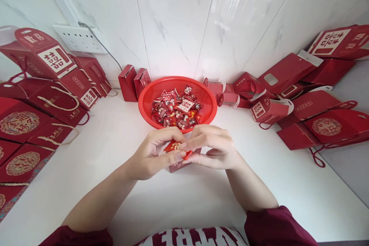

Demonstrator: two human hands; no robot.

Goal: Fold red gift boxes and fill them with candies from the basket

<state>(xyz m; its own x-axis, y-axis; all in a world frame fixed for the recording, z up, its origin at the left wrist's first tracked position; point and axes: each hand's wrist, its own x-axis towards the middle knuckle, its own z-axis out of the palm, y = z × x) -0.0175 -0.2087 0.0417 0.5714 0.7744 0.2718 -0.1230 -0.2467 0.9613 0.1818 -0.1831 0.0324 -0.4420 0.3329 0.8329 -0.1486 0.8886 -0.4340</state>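
Observation:
Between both hands, at the middle of the white table, is a small orange-red candy packet (pixel 172 146) with yellow print. My left hand (pixel 157 152) pinches it from the left, thumb on its near side. From the right, my right hand (pixel 213 147) grips the packet with thumb and fingertips. Partly hidden under the hands stands a dark red gift box (pixel 177 167); whether its top is open cannot be seen. Just beyond them is a round red plastic basket (pixel 211 113) with perforated sides, holding many small wrapped candies (pixel 175 108).
Two small red boxes (pixel 128 83) stand left of the basket by the tiled wall. Red gift boxes with rope handles (pixel 54 61) are stacked at the left. More red boxes (pixel 305 103) lie piled at the right. A cable runs from the wall socket strip (pixel 79 38).

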